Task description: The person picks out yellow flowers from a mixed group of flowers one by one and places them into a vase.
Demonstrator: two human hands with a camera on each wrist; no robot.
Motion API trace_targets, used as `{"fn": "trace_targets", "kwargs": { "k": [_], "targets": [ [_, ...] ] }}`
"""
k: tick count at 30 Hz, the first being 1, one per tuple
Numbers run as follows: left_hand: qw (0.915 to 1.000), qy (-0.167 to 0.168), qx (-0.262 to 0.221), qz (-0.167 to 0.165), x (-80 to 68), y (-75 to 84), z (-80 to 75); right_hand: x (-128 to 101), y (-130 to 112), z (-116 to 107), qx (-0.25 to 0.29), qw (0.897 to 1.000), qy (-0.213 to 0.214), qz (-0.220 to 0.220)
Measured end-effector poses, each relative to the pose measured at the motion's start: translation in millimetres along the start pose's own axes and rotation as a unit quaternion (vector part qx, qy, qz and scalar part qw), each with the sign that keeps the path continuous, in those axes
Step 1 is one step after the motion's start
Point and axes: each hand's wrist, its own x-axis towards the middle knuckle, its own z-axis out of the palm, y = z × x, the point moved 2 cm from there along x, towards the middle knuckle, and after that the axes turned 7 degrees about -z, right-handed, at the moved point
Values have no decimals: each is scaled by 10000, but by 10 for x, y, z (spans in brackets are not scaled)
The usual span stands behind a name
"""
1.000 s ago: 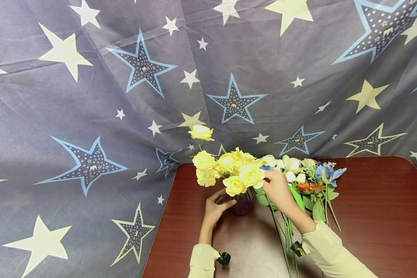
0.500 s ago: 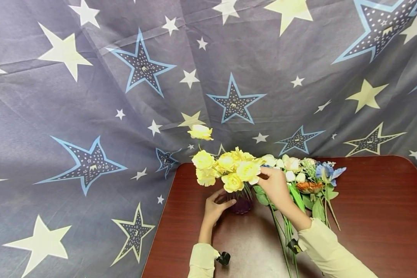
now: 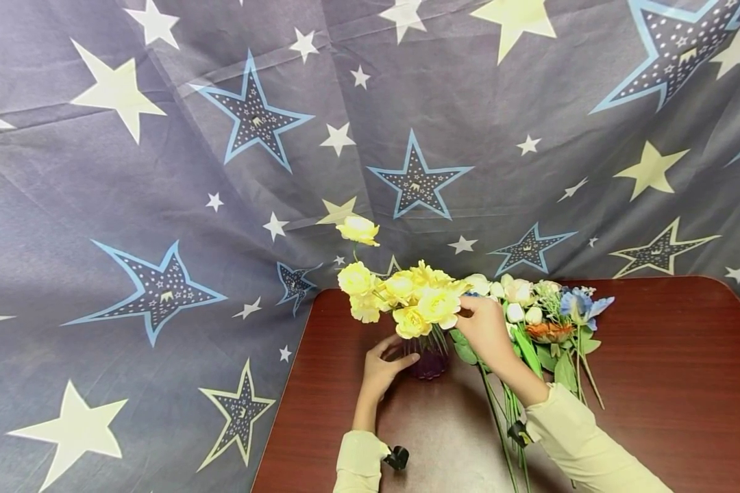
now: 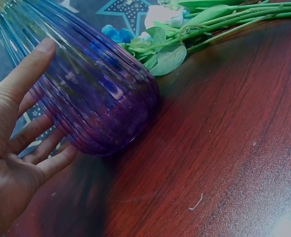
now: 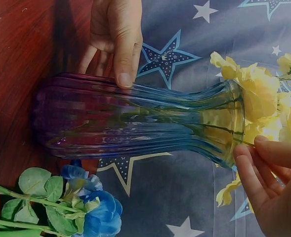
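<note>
A ribbed glass vase [image 5: 135, 118], purple at the base and shading through blue to a yellowish rim, stands upright holding several yellow flowers [image 3: 401, 287]. My left hand [image 3: 382, 370] steadies its left side, with the thumb along the glass and the fingers behind it in the left wrist view. At the rim, my right hand [image 5: 271, 173] pinches a thin green flower stem between thumb and forefinger. Several stems show through the glass. One yellow bloom [image 3: 358, 231] rises above the cluster at the upper left.
Right of the vase, loose flowers lie on the reddish-brown wooden table [image 3: 672, 356]: white blooms [image 3: 514, 313], an orange flower [image 3: 549, 333] and blue flowers [image 3: 582, 306], their long green stems running toward the front. A grey cloth with stars [image 3: 321, 82] hangs behind.
My right hand has shifted slightly left, and the front yellow blooms have moved left and a little up with it. The left hand stays at the vase.
</note>
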Motion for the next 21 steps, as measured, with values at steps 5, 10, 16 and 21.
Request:
{"fn": "trace_targets", "kwargs": {
  "k": [5, 10, 16, 21],
  "targets": [
    [9999, -39, -72, 95, -4, 5, 0, 4, -7, 1, -51, 10000, -47, 47],
    [9999, -75, -30, 80, 6, 4, -4, 24, -23, -1, -227, 9997, -66, -35],
    [9999, -84, 98, 5, 2, -1, -16, 27, -27, -12, -282, 9995, -94, -44],
    [9999, -99, 105, -10, -7, -2, -24, 9, -34, -28, -151, 9996, -228, 70]
  ]
}}
